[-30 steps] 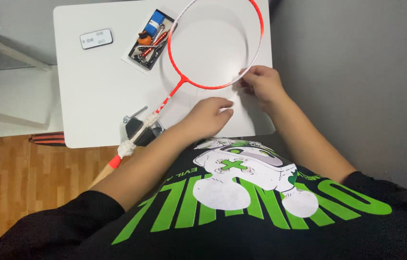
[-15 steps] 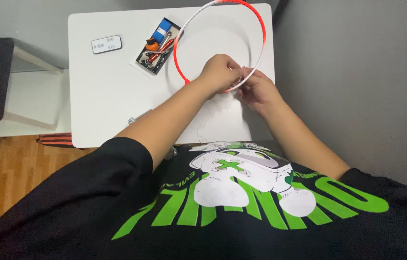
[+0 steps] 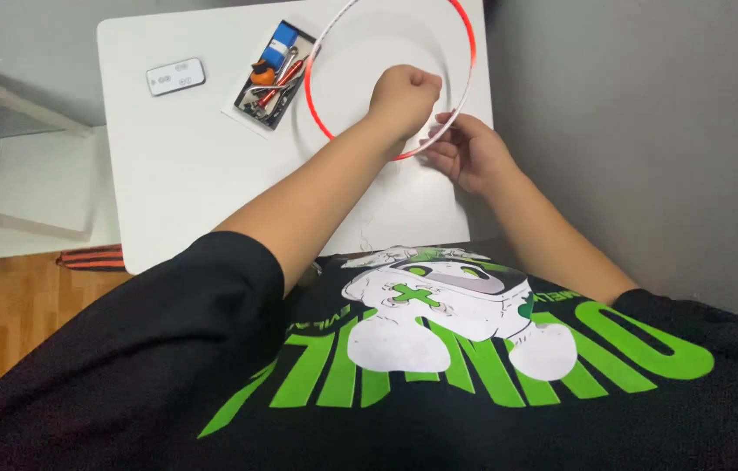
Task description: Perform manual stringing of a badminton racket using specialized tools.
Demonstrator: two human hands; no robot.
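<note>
Grey walls close in on two sides of a white desk (image 3: 186,174), with wood flooring and a low white shelf off to your left. On the desk lies a racket frame (image 3: 467,61), a thin red-and-white hoop with no strings that the picture shows; its far edge runs out of the top of the view.

Your left hand (image 3: 404,94) is curled into a fist over the near part of the hoop, apparently gripping something fine, though what it holds cannot be told. Your right hand (image 3: 467,153) has its fingers (image 3: 444,138) bent around the near rim, pinching the frame against the desk.

Judged by its thin tube, the frame is probably light and stiff, springy rather than soft, and smooth enough to slide on the bare top; a hold on the rim close to the working spot, as your right hand has it, looks the steadiest.

Beyond your left forearm sits a small open tray (image 3: 270,78) of tools, holding a blue block, an orange piece and red-handled pliers, and further left a flat grey remote (image 3: 175,76).
</note>
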